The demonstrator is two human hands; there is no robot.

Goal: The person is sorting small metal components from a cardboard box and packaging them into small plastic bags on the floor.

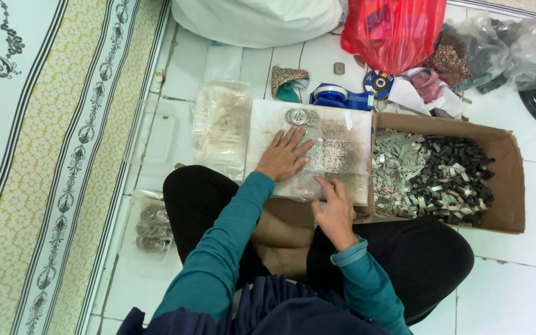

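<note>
1. Person, seated cross-legged on the tiled floor (516,291), teal sleeves, black trousers; the work sits just beyond the knees, which keeps everything within arm's reach.

2. Right hand (335,214): fingers curled, fingertips pressed down on the near edge of the clear plastic bag (317,186). Whether it pinches a small piece there cannot be told. Judged to be steadying or working the bag's near edge.

3. Left hand (285,155): fingers spread, palm flat on the bag's left half. The flat press seems meant to hold the bag from sliding on the board.

4. White board (348,133), stained dark grey, propped over the lap as a work surface; the bag lies along its near part.

5. Plastic packet of round metal pieces (150,229), on the floor at near left, beside the knee; looks set aside there.

6. Cardboard box (507,186), open, touching the board's right edge; holds a heap of small silvery and black parts (432,177). Its place lets the right hand reach in directly.

7. Stack of clear bags (221,124), just left of the board.

8. Metal discs (299,116), at the board's far edge.

9. Blue tape dispenser (336,96), beyond the board.

10. Red plastic bag (392,31), white sack (255,22), grey bags (516,49), farthest, pushed back from the working area.

11. Patterned mat (51,155), along the left.
</note>
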